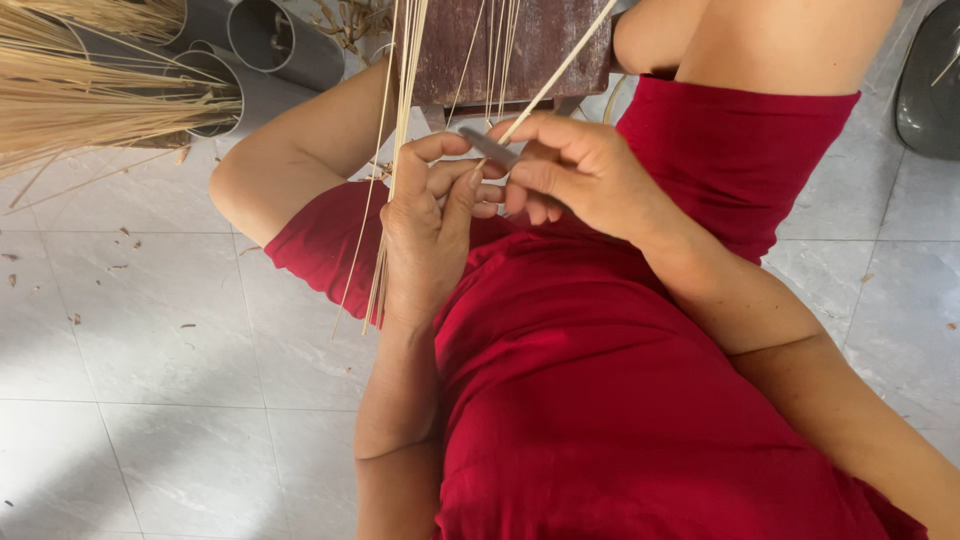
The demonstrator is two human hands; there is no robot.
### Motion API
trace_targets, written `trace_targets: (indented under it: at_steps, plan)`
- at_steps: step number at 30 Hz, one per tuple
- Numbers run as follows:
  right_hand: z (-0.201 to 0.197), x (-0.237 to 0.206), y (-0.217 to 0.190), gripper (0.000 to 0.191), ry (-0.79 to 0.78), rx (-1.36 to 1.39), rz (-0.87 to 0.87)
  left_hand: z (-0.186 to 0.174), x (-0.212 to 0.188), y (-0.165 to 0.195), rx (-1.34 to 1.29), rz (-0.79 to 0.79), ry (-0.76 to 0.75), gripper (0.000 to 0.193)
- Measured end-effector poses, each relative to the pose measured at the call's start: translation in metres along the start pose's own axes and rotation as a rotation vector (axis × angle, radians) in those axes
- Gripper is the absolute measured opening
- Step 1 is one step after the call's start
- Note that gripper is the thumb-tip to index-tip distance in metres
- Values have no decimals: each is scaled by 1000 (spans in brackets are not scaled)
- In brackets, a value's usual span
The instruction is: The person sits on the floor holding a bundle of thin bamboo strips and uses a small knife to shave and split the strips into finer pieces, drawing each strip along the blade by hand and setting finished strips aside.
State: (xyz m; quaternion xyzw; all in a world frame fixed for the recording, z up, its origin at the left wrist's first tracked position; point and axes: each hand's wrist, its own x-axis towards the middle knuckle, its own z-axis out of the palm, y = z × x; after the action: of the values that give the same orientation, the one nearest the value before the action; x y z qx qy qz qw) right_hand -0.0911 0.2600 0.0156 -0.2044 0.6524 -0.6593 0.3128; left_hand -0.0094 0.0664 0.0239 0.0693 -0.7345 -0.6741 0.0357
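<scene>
Straw [90,95] is bundled at the upper left of the frame, its ends fanned toward grey tubes [270,40] that are cut off by the top edge. Below it, pale floor tiles [150,330] are littered with small chips.

Near the centre, a sheaf of thin strips [385,180] is held by the left hand [425,230]; its fingers are closed around the strips, with the thumb raised toward the blade. The strips run from the top edge down past the wrist, and their lower tips hang free over the red dress [600,380]. They are judged light, springy and easily split or snapped, with edges that may cut skin; a hold close to the working point, as here, is judged best, since the free length would whip and bend.

Just right of that, a single strip [560,70] slants to the upper right, and a small grey blade [488,147] is pinched against it by the right hand [580,170], whose fingers are closed on the blade. How the blade meets the strip cannot be made out, because the contact is covered by the fingertips. A dark wooden surface [550,40] behind the strips is seen only in part, and what it belongs to cannot be told. At the far right, a grey object [930,90] is cut off by the edge.
</scene>
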Motion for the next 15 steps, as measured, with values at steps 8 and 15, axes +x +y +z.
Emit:
trace_targets:
  at_steps: [8, 15]
  plan:
    - [-21, -3, -11, 28, 204, 29, -43, 1, 0, -2, 11, -7, 4, 16]
    - [-12, 1, -8, 26, 159, -50, 30, 0, -3, 1, 11, 53, -24, 23]
